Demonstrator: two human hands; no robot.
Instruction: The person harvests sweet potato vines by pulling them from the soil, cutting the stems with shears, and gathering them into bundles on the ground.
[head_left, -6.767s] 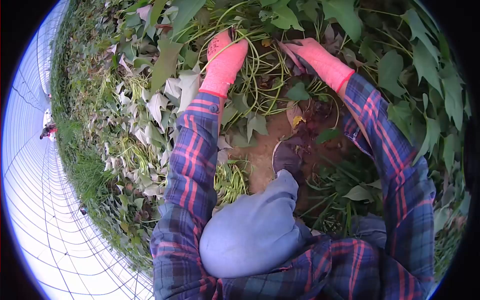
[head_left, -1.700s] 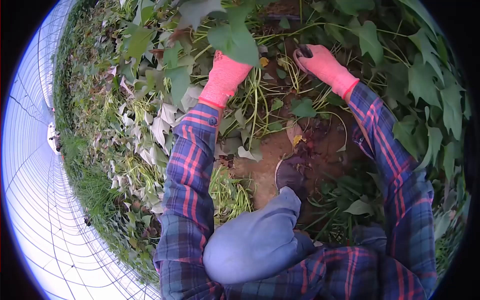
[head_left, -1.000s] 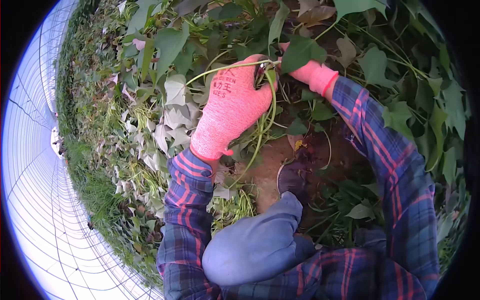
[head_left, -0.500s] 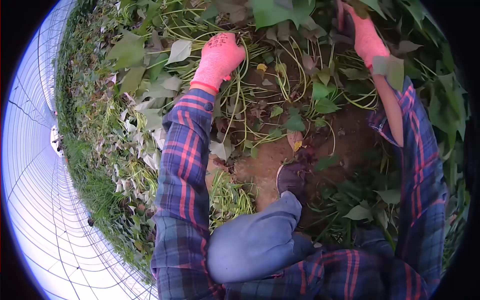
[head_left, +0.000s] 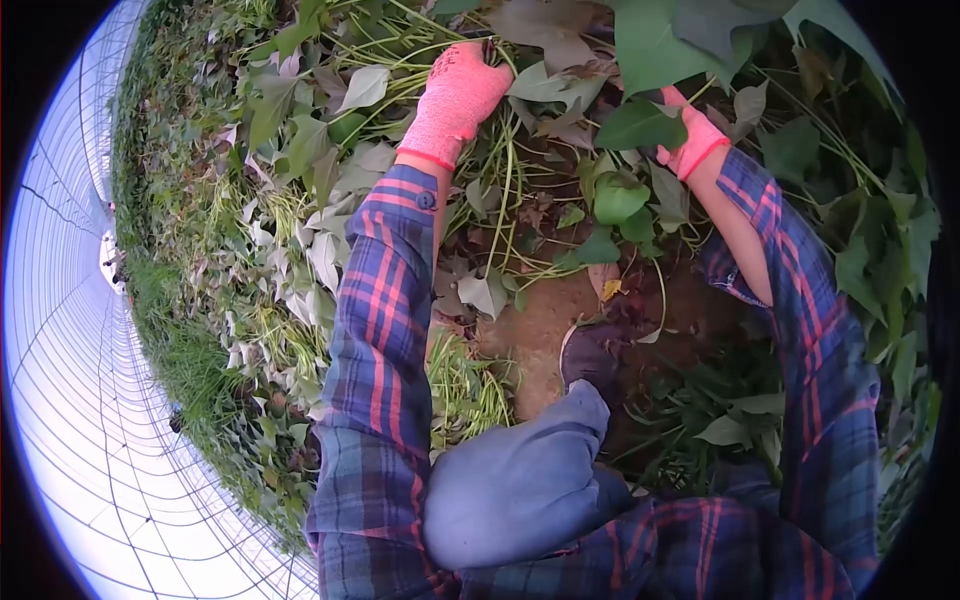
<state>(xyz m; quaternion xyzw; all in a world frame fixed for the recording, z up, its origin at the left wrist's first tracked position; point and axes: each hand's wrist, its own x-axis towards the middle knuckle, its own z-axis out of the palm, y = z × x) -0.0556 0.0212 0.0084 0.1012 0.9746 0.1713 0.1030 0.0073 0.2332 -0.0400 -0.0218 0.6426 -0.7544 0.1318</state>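
My left hand [head_left: 461, 95], in a pink glove, is closed round a bundle of green vine stems [head_left: 405, 62] at the top of the view. Its fingertips are partly hidden behind the glove's back. To the right, my right hand [head_left: 690, 135], also gloved in pink, is among large green leaves [head_left: 640, 125]. Leaves cover most of its fingers, and what it touches cannot be made out. More long stems hang down between the two hands over the brown soil.
My shoe [head_left: 590, 357] and bent knee [head_left: 515, 485] are below the hands. Cut stems [head_left: 470, 392] lie beside the knee. Dense leafy plants stretch along the left, under an arched greenhouse roof [head_left: 75, 400]. Tall foliage [head_left: 870, 260] stands at right.
My left hand has moved slightly up and right with the stems. My right hand has come left and lower, in among the leaves, and large leaves have shifted across the top.
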